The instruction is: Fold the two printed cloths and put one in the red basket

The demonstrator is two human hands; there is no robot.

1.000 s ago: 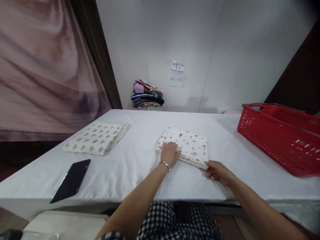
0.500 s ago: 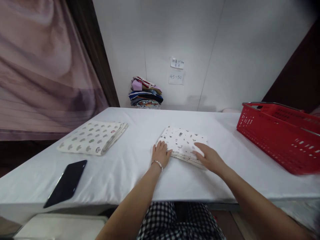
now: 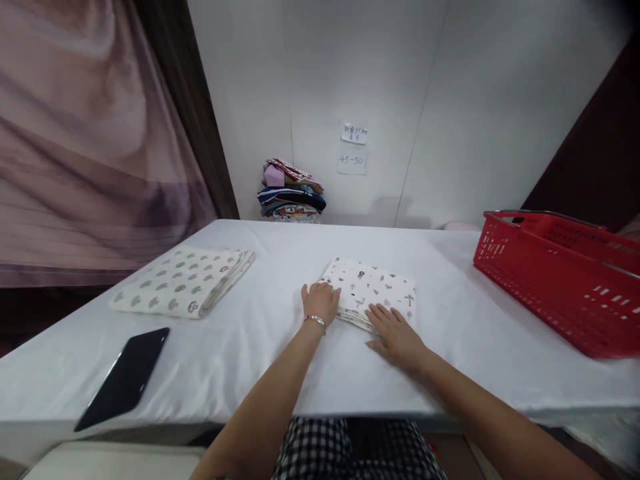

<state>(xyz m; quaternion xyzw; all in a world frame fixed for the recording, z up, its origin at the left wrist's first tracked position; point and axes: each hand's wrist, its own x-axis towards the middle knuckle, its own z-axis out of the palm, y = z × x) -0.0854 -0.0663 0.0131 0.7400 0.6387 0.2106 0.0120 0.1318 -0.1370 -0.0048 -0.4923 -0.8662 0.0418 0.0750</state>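
Head view: left hand (image 3: 321,303) and right hand (image 3: 399,338), loosely spread, touch the cloth (image 3: 373,283) behind the table's front edge (image 3: 363,405); uneven pushes could wrinkle it

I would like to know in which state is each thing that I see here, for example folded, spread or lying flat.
Cloth with small scattered prints: folded in layers, lying flat
Cloth with grey prints: folded, lying flat
Black device: flat, dark face up, near corner at the table's edge
Red basket: upright
Pile of fabrics: folded, stacked
White tablecloth: spread, slightly wrinkled
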